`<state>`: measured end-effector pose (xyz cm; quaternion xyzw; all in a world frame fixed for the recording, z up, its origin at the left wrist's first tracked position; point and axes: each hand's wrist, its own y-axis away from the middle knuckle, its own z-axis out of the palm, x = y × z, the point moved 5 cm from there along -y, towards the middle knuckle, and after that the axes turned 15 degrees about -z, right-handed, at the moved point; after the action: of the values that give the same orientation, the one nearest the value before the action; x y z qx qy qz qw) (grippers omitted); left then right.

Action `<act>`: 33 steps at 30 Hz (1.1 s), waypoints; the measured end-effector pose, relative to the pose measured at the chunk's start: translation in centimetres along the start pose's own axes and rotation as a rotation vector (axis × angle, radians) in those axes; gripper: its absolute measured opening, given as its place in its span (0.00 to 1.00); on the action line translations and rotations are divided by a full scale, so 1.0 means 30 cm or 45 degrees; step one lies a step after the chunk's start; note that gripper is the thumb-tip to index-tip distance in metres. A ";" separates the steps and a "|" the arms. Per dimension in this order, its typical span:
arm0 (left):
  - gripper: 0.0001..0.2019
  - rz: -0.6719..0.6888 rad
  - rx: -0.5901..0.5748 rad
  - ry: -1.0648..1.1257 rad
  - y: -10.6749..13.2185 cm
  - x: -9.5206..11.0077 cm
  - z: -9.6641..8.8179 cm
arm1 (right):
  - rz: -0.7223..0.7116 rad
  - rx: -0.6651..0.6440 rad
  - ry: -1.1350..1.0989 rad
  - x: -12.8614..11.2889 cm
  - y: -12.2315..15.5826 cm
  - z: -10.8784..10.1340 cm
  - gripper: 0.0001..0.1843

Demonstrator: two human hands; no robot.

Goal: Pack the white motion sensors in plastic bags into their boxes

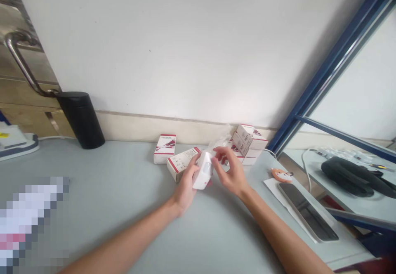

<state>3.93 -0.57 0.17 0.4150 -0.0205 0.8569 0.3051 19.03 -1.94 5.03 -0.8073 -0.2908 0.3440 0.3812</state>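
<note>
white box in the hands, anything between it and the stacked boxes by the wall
The right hand sits between the white box and the stack of red-and-white boxes, with clear plastic film rising there too.

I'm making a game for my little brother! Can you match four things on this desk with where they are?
Things:
1. Black cylinder
2. White object in clear plastic
3. Orange fox figure
4. Red-and-white boxes

Places:
A. Piled by the wall
B. At the edge of a white sheet
C. Between the left hand and right hand
D. Standing at the far left

Pairs: 1-D, 2-C, 3-B, 4-A
</note>
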 end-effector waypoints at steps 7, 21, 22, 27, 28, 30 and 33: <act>0.29 0.013 -0.081 -0.185 -0.003 -0.020 -0.008 | -0.098 0.057 0.028 -0.041 -0.024 -0.009 0.06; 0.20 0.218 0.130 -0.444 0.025 0.011 -0.014 | 0.077 0.022 -0.127 0.000 -0.014 0.003 0.09; 0.21 0.237 0.141 -0.473 0.030 0.015 -0.009 | 0.082 0.016 -0.114 0.002 -0.015 0.003 0.09; 0.25 0.284 0.171 -0.553 0.037 0.028 0.014 | 0.019 -0.012 -0.153 -0.011 -0.020 -0.008 0.10; 0.25 0.295 0.177 -0.561 0.035 0.028 0.013 | 0.019 -0.040 -0.185 -0.013 -0.020 -0.005 0.11; 0.25 0.304 0.189 -0.542 0.030 0.026 0.007 | 0.090 -0.067 -0.274 -0.006 -0.015 0.005 0.14; 0.25 0.277 0.171 -0.464 0.027 0.018 -0.006 | 0.299 0.028 -0.390 0.020 0.000 0.021 0.14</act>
<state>3.12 -0.90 0.62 0.5777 -0.0626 0.7951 0.1739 18.90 -1.24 4.53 -0.7697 -0.2453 0.5082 0.2985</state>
